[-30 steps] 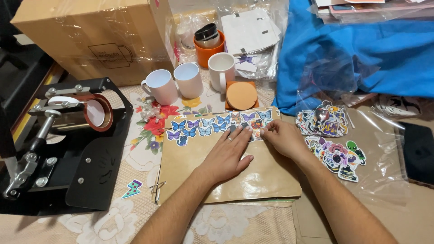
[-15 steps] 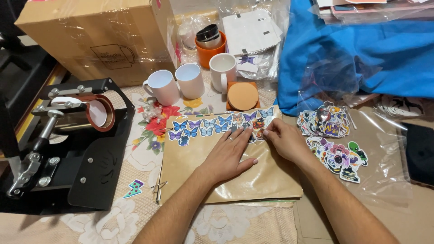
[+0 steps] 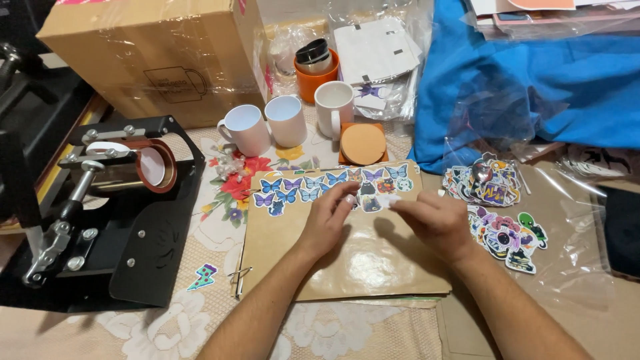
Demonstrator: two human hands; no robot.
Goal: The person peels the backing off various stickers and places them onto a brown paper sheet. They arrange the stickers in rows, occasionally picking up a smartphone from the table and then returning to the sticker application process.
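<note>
The left hand (image 3: 328,220) lies palm down on the brown kraft sheet (image 3: 347,260), its fingers curled loosely, with the fingertips at the lower edge of the row of stickers (image 3: 333,187). We note the right hand (image 3: 433,220) beside it, also over the sheet, thumb and forefinger drawn together on a small pale sticker (image 3: 388,200). Whether the left fingertips also touch that piece we cannot tell.

The small sticker sits between the two hands, just below the right end of the row, with the right hand the nearer and the one gripping it. The row itself runs left to right along the sheet's far edge, blue and purple butterflies to the left and mixed figures to the right. Open space in the row lies straight ahead of the pinching fingers, away from the person.

Also recorded: a loose heap of cartoon stickers (image 3: 497,207) on clear film to the right of the right hand, three white mugs (image 3: 287,120) beyond the sheet, a round cork coaster (image 3: 363,143), and a black mug press (image 3: 107,200) well to the left.
</note>
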